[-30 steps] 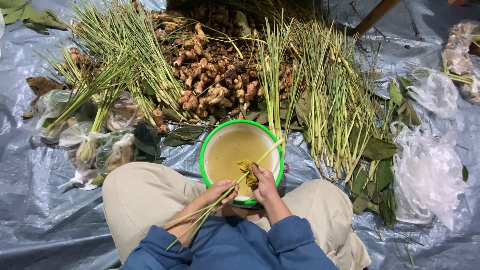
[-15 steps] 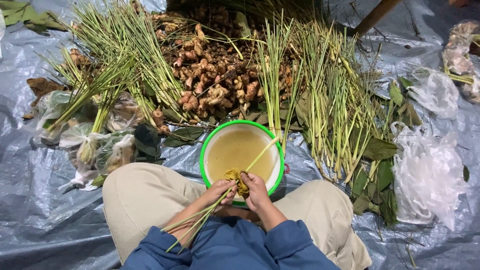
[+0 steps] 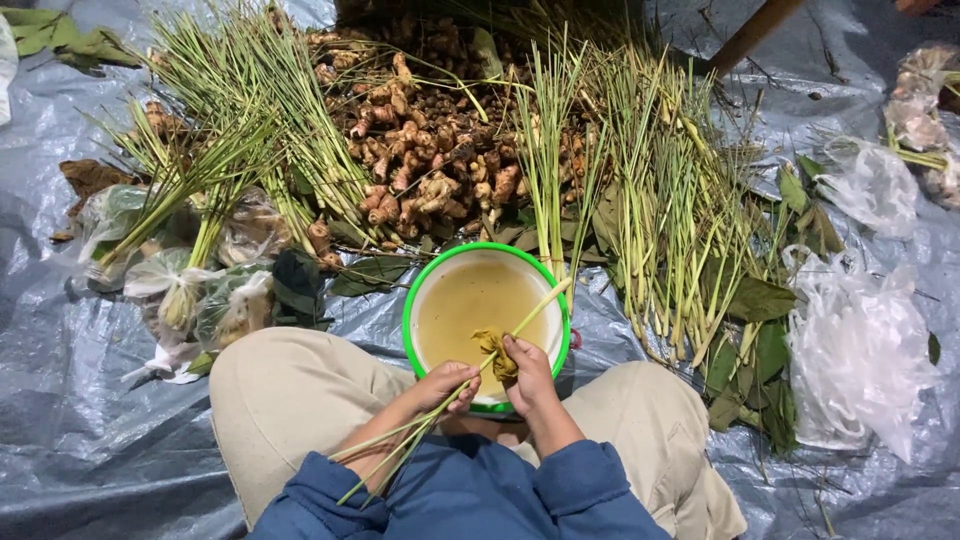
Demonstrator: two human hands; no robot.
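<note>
Green-rimmed basin point(image 3: 412, 300) hems both hands point(image 3: 445, 380), seemingly crowded by knees.

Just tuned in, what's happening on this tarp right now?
A person sits on a grey tarp with a green-rimmed bowl of cloudy yellowish water between the knees. The left hand holds a long green stalk that slants across the bowl, while the right hand presses a yellowish cloth against it over the water. Bundles of stalks, a heap of knobbly roots, leaves and plastic bags lie around.
</note>
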